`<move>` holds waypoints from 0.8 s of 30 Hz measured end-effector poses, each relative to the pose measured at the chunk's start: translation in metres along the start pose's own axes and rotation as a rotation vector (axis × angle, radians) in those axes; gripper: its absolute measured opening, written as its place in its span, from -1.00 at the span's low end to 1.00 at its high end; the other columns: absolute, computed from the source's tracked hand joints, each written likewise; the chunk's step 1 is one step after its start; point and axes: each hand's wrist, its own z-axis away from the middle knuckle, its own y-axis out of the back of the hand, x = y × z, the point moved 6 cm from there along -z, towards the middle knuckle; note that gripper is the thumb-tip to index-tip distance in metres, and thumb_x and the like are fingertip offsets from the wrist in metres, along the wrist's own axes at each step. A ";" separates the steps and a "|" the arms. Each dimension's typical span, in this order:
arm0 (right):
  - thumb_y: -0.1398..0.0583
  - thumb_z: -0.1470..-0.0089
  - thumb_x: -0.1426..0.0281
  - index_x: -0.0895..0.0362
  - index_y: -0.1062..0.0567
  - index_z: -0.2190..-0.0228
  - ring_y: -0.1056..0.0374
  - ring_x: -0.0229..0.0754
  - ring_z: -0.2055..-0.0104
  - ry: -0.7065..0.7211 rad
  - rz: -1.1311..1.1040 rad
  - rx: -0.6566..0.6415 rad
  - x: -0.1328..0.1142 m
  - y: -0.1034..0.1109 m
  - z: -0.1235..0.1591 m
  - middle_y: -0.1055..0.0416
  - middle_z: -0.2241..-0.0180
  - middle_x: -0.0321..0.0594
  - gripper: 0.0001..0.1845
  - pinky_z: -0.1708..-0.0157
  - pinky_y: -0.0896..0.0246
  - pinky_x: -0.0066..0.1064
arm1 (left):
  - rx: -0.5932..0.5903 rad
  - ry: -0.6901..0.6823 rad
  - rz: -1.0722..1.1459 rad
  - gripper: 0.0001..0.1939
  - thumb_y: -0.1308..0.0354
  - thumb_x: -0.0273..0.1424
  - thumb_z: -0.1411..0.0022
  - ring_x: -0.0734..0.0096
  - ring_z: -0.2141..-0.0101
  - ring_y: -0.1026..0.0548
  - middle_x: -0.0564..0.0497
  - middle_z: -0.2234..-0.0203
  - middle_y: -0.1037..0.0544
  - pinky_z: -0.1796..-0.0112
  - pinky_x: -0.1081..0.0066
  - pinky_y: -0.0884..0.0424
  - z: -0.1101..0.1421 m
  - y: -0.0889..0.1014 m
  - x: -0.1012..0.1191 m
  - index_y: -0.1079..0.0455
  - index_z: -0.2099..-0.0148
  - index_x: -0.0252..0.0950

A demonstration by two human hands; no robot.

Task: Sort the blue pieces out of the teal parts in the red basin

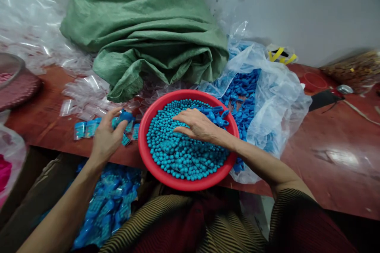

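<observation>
My left hand [107,136] is curled at the table's front edge, with a small blue plastic piece [126,116] between its thumb and fingers; its exact shape is partly hidden. My right hand [194,123] hovers low over or touches the turquoise beads [178,158], thumb and fingers apart, with nothing visible in its grasp. Those beads fill a red basin [144,154]. Several blue plastic pieces with loops [218,116] lie on the beads beside my right wrist. Small clear containers of turquoise beads [90,128] stand in a row near my left hand.
A large green sack [148,27] stands behind the basin. Clear empty containers [84,95] lie heaped at left. An open plastic bag [276,91] of blue pieces is at right. Below the table edge, a box holds blue-topped containers [107,201]. A tub of pink beads [18,89] is far left.
</observation>
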 end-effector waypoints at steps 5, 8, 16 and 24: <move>-0.17 -0.14 0.31 0.21 -0.47 0.16 -0.31 -0.13 0.15 0.022 -0.066 -0.049 -0.001 0.002 0.008 -0.47 0.21 -0.09 -0.72 0.13 -0.11 -0.27 | -0.256 -0.374 -0.345 -0.69 -0.05 -0.33 -0.17 0.04 -0.05 -0.34 -0.10 0.09 -0.48 -0.06 0.01 -0.22 0.031 -0.025 0.018 -0.38 0.03 -0.23; -0.18 -0.12 0.25 0.20 -0.47 0.18 -0.30 -0.12 0.19 0.073 -0.042 -0.187 -0.013 -0.008 0.010 -0.47 0.25 -0.12 -0.70 0.20 -0.10 -0.30 | -0.499 -0.512 -0.417 -0.70 -0.12 -0.35 -0.13 -0.02 -0.09 -0.30 -0.11 0.07 -0.50 -0.01 0.00 -0.24 0.048 -0.060 0.037 -0.42 0.05 -0.23; -0.14 -0.15 0.23 0.22 -0.44 0.22 -0.30 -0.13 0.20 0.092 0.065 -0.228 -0.025 -0.029 0.005 -0.44 0.26 -0.11 -0.70 0.24 -0.09 -0.34 | -0.589 -0.578 -0.341 -0.73 0.02 -0.41 -0.23 0.08 -0.04 -0.36 -0.11 0.12 -0.53 0.01 0.07 -0.27 0.045 -0.092 0.039 -0.43 0.08 -0.24; -0.05 -0.21 0.34 0.28 -0.45 0.15 -0.33 -0.01 0.06 -0.464 0.351 -0.193 0.076 0.005 -0.007 -0.43 0.13 0.09 -0.70 0.13 -0.17 -0.28 | -0.621 -0.182 0.018 -0.74 0.03 -0.24 -0.20 0.37 0.38 -0.42 0.04 0.42 -0.44 0.29 0.35 -0.36 -0.003 -0.100 0.030 -0.28 0.16 -0.29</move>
